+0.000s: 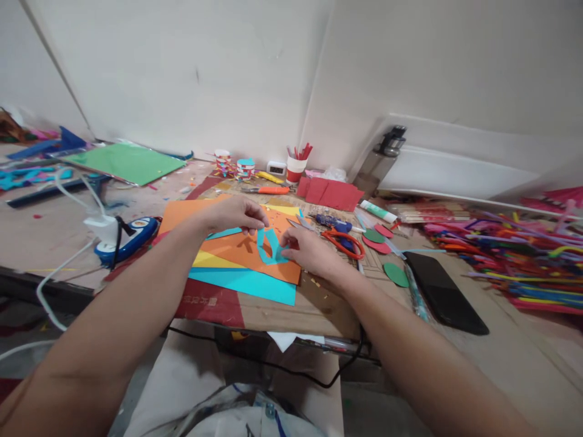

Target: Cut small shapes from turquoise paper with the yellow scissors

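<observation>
A narrow strip of light-blue paper (pixel 269 257), bent into a loose U, is held between my two hands. My left hand (pixel 237 215) pinches its left end. At the other end, my right hand (pixel 304 247) closes its fingers on the paper. Under the strip lies a sheet of orange paper (pixel 237 247) sprinkled with tiny scraps, over yellow and light-blue sheets (pixel 255 285). Just right of my right hand rest orange-handled scissors (pixel 345 243), their blades pointing left behind my fingers.
Behind are a cup of red sticks (pixel 297 167), red paper pieces (pixel 332 193), an orange cutter (pixel 268 190) and a glue stick (pixel 378 210). A black phone (pixel 446 294) and pipe cleaners (pixel 510 261) lie right. A blue power strip (pixel 125 243) sits left, near green sheets (pixel 130 161).
</observation>
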Demonstrator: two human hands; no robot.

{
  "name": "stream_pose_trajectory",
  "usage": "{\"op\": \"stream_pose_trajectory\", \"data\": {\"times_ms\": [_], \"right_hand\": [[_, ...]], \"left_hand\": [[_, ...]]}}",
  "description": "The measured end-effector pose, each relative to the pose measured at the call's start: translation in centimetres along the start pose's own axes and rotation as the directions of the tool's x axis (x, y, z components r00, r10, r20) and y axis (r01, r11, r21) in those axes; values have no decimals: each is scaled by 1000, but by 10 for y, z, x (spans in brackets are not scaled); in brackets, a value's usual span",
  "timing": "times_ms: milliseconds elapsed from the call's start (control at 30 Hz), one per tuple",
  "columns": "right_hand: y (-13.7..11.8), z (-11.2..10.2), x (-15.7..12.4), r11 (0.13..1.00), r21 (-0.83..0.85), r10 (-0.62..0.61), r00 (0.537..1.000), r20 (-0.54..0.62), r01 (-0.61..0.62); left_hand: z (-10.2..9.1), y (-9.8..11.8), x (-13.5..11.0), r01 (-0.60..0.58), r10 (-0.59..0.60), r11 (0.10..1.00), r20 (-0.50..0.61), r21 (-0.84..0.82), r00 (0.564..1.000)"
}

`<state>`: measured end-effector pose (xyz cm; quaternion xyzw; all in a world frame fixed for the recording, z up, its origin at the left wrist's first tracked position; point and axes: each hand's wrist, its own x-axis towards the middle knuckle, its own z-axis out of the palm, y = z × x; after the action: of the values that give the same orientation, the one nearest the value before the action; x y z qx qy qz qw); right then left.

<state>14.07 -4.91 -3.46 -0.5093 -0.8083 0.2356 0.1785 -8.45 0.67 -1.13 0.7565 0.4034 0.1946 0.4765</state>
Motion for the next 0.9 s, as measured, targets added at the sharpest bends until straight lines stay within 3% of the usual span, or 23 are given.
{"op": "stream_pose_trajectory", "data": {"times_ms": [200, 367, 633, 700, 767, 900], "right_hand": [[10, -2, 2, 980, 201, -5, 1000, 22, 1], [16, -3, 2, 952, 302, -33, 999, -28, 40], [13, 1, 1, 928, 370, -31, 999, -33, 41], [12, 0, 0, 936, 350, -11, 994, -110, 49], [11, -2, -1, 967, 224, -58, 957, -285, 125], [11, -9, -3, 966, -39, -235, 799, -554, 257]], "left_hand": [[4, -3, 2, -6, 4, 992, -14, -126, 1000], [6, 2, 1, -15, 9, 989, -41, -147, 999], [9, -1, 3, 75, -67, 963, 43, -260, 997], [12, -1, 5, 63, -66, 944, -1, -324, 998], [15, 1, 7, 48, -75, 928, -60, -370, 995], [21, 6, 10, -14, -51, 890, -129, -455, 990]]}}
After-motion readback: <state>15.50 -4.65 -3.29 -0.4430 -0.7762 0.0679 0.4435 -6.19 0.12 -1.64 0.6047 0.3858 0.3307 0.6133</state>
